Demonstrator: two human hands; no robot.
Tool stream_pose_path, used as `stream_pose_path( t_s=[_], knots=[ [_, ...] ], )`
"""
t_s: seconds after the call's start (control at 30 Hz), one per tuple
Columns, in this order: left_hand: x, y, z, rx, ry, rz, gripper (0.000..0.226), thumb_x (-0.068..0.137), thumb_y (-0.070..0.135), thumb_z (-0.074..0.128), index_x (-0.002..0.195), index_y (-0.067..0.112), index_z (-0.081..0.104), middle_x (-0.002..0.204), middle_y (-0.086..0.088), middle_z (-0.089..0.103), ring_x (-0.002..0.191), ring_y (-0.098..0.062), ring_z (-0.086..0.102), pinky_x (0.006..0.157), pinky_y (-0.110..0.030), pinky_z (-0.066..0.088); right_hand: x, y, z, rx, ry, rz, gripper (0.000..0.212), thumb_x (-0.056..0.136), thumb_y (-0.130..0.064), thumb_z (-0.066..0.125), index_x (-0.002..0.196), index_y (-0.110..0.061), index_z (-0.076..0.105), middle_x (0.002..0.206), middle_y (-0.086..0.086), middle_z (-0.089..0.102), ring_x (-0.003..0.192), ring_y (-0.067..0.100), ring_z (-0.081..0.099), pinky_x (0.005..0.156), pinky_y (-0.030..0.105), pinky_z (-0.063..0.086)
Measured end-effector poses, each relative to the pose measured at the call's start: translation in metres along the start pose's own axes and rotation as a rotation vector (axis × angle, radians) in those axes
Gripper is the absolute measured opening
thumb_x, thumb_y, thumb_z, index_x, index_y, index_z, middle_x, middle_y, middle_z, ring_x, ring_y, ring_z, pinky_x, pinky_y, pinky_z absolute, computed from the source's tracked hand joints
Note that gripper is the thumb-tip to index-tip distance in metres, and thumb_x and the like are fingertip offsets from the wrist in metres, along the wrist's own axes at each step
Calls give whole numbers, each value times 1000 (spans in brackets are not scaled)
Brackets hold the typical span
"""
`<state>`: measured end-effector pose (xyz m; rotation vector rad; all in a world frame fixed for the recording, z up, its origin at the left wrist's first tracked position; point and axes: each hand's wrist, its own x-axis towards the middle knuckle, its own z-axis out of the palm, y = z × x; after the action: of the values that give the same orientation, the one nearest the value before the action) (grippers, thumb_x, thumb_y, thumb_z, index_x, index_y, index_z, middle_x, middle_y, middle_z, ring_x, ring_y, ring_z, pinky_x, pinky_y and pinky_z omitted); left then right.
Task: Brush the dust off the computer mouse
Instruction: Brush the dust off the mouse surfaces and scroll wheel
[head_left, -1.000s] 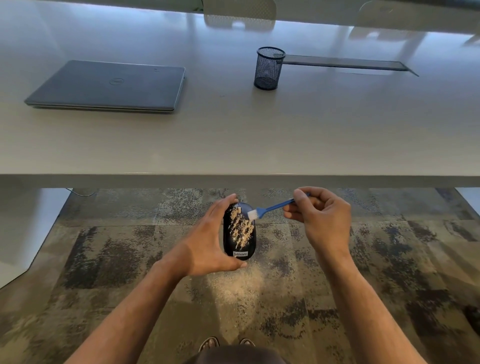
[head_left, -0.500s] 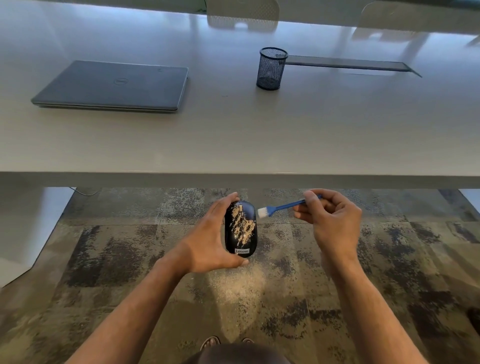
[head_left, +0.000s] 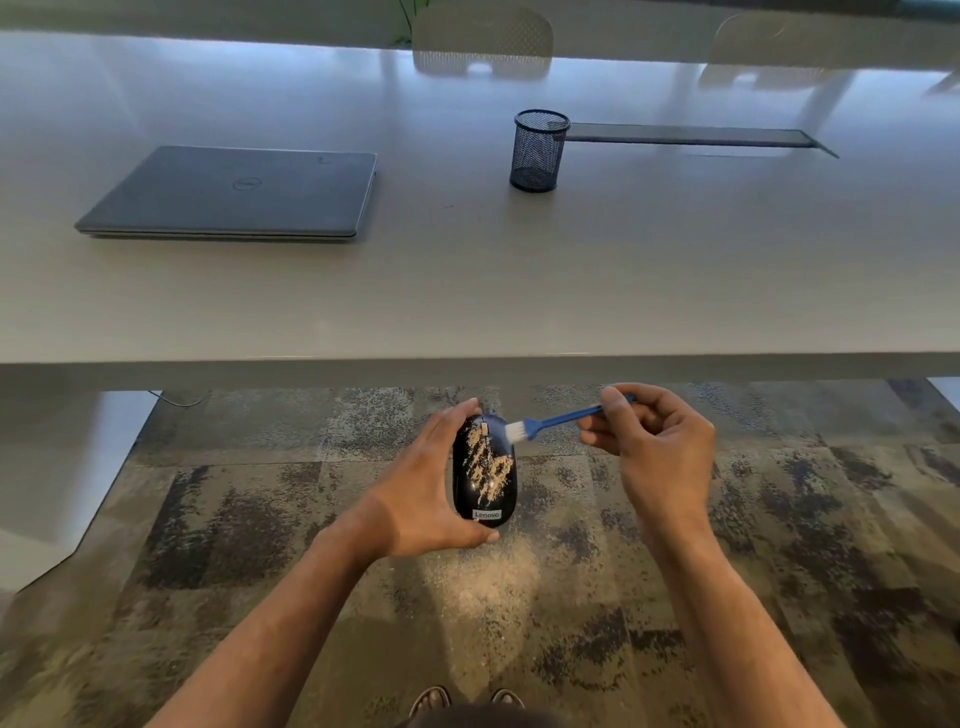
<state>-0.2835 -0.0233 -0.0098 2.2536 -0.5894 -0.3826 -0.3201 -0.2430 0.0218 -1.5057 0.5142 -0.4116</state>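
The word "Lenovo" reads in white on a small label at the near end of the black mouse — the end closest to the person. On the lid of the closed grey laptop sits a round logo — it looks like the Dell mark, though its letters are too small to read surely

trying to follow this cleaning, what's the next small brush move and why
Probably sweep the brush down the mouse: its bristles sit at the upper right edge, tan dust still streaks the top, and the left hand holds it over the carpet.
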Motion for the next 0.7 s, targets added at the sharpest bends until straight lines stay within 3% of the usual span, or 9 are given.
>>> stream_pose_path(
  t_s=[0.13,0.33,0.53,0.7],
  knots=[
    [1,2,1,-22,-1,1,125,54,42,90,149,34,9,146,7,30,131,-8,33,111,-35,30,-9,3,6,-16,-53,3,9,93,-13,68,101,-9,70,76,9,75,73,22,76,66,30,63],
    [-1,-1,-2,-21,11,-2,125,54,43,90,150,33,10,145,10,30,129,-6,34,110,-30,29,-6,4,-7,-6,36,-9,9,94,-15,68,101,-10,70,76,10,76,72,25,76,70,35,64],
    [0,1,-2,-30,9,-1,125,55,39,91,151,29,11,146,9,30,128,-3,31,109,-27,25,-22,5,1,7,-65,-7,8,93,-12,67,100,-10,70,76,10,75,72,24,76,64,28,63],
    [-2,-1,-3,-30,16,-2,124,55,39,91,150,29,12,145,10,30,127,-3,31,109,-28,27,-18,6,-12,11,25,-16,9,94,-13,67,101,-9,70,78,12,75,74,27,76,65,29,63]
  ],
)
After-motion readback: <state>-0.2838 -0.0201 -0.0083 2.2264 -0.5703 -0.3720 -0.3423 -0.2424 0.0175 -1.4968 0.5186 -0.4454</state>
